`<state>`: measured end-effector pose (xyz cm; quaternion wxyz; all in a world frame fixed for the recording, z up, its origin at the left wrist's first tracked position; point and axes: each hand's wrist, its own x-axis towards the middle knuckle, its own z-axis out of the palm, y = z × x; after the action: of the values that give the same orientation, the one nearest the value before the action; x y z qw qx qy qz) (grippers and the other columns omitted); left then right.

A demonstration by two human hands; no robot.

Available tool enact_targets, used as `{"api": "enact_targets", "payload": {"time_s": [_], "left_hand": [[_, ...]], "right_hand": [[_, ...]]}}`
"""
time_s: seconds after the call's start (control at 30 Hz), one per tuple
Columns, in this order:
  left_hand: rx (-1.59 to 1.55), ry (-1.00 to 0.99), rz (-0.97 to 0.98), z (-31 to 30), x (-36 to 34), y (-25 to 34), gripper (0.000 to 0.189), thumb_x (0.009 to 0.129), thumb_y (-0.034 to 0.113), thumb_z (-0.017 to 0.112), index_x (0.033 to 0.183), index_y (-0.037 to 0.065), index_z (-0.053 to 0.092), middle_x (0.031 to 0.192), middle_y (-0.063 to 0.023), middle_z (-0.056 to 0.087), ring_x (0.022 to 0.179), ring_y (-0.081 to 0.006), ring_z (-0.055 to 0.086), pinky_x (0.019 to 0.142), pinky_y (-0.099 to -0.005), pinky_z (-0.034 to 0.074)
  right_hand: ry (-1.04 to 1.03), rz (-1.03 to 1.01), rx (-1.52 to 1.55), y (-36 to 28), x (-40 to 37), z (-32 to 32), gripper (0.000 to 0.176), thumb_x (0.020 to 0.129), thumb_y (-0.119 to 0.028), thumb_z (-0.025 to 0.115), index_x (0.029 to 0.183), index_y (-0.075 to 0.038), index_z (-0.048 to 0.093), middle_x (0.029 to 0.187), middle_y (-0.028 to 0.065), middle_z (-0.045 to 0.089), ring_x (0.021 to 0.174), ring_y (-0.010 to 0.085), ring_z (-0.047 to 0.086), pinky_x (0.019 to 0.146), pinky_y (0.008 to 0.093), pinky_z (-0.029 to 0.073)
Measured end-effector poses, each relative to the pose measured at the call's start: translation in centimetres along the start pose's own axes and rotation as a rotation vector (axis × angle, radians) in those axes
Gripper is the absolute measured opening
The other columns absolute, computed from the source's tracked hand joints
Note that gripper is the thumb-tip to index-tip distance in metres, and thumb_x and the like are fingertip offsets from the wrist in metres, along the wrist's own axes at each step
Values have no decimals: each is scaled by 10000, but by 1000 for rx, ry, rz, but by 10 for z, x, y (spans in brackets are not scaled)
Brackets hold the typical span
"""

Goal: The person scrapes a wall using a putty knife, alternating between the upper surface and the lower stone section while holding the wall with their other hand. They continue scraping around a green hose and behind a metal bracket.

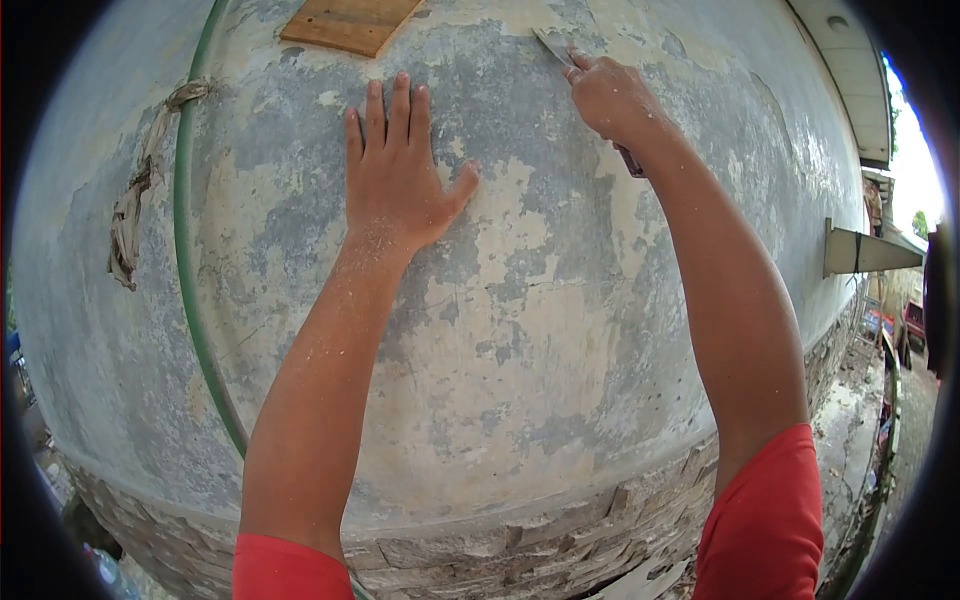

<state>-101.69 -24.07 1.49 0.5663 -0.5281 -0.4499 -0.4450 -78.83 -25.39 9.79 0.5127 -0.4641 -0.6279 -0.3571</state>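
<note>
The right hand (618, 100) is closed around the handle of a scraper (553, 47). Its blade projects from the fingers toward the upper left, near the top of the picture, over the wall (480, 420); I cannot tell whether the edge bears on the surface. Most of the handle is hidden by the fist, with only its dark end showing beneath the wrist. The right arm reaches up and inward, slightly bent at the elbow.

The left hand (398, 180) is open and laid flat toward the wall, fingers apart and pointing up, thumb out to the right; its palm side is hidden. Pale flecks dust the left forearm, which slants up from the lower left. Both red sleeves are cut off by the lower edge.

The wall is patchy, cream over grey. Above the left hand, a wooden board (350, 24) runs out of the picture. To the left, a green hose (183, 180) passes behind the left arm, a ragged strip (128, 230) beside it. Stonework (560, 550) lines the base. Objects at the far right are hard to make out.
</note>
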Motion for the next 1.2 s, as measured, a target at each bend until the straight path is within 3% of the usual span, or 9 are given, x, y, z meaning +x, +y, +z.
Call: {"api": "enact_targets", "payload": {"time_s": [0.27, 0.33, 0.57, 0.67, 0.73, 0.87, 0.93, 1.13, 1.2], "left_hand": [[14, -23, -13, -3, 0, 2, 832, 884, 553, 485, 1506, 80, 199, 1580, -107, 141, 1472, -284, 55, 1197, -469, 64], [-8, 6, -11, -1, -2, 2, 807, 889, 521, 491, 1511, 104, 188, 1582, -89, 141, 1471, -274, 66, 1198, -462, 73], [46, -30, -31, -2, 2, 4, 828, 877, 540, 488, 1514, 113, 179, 1583, -85, 134, 1472, -272, 62, 1198, -463, 70], [29, -23, -20, 0, -1, 4, 831, 871, 536, 498, 1513, 113, 181, 1583, -87, 133, 1472, -272, 63, 1198, -464, 71], [16, 7, -17, 0, 1, 3, 829, 870, 529, 504, 1512, 113, 184, 1583, -88, 135, 1472, -274, 65, 1198, -464, 71], [25, -35, -33, -4, 2, 6, 829, 868, 524, 513, 1510, 111, 189, 1582, -88, 139, 1471, -275, 66, 1198, -464, 69], [6, -9, -22, -1, 1, 3, 830, 866, 526, 514, 1508, 109, 195, 1581, -91, 144, 1471, -278, 68, 1197, -467, 68], [-15, 17, -14, -1, 0, 2, 829, 865, 526, 514, 1509, 111, 197, 1581, -85, 149, 1471, -274, 72, 1196, -470, 72], [-10, 5, -16, -3, 1, 2, 830, 864, 525, 516, 1508, 110, 198, 1581, -86, 149, 1471, -274, 72, 1196, -470, 73]], "right_hand": [[11, 33, 23, -11, -7, -14, 432, 996, -336, 410, 1385, -169, 496, 883, 187, 690, 630, 303, 660, 721, 438, 554], [-106, 59, 12, -16, -8, -21, 431, 995, -260, 383, 1394, -125, 469, 1217, 149, 625, 1056, 371, 622, 946, 468, 484], [-142, 91, -35, -25, -21, -30, 406, 999, -238, 380, 1372, -135, 501, 1244, 120, 617, 1000, 350, 650, 906, 447, 519], [-179, -84, -310, -18, -21, -21, 396, 1003, -251, 381, 1355, -140, 523, 1224, 140, 625, 1026, 346, 641, 901, 459, 518], [-93, -141, -248, -13, -29, -10, 431, 1007, -349, 397, 1412, -223, 465, 811, 161, 671, 629, 241, 638, 659, 409, 557], [-54, 27, 2, -25, -12, -11, 430, 1001, -346, 400, 1407, -225, 471, 974, 201, 685, 826, 319, 684, 791, 456, 539], [-243, 233, 94, -46, -9, -29, 427, 998, -352, 403, 1396, -221, 484, 1124, 222, 651, 1006, 387, 645, 909, 497, 482], [69, -1, -95, -29, -26, 1, 433, 997, -362, 411, 1391, -201, 492, 1034, 207, 683, 841, 337, 684, 858, 475, 515], [-23, 40, -79, -34, -16, -11, 432, 997, -362, 414, 1389, -199, 495, 1019, 205, 685, 809, 329, 684, 849, 471, 520]]}}
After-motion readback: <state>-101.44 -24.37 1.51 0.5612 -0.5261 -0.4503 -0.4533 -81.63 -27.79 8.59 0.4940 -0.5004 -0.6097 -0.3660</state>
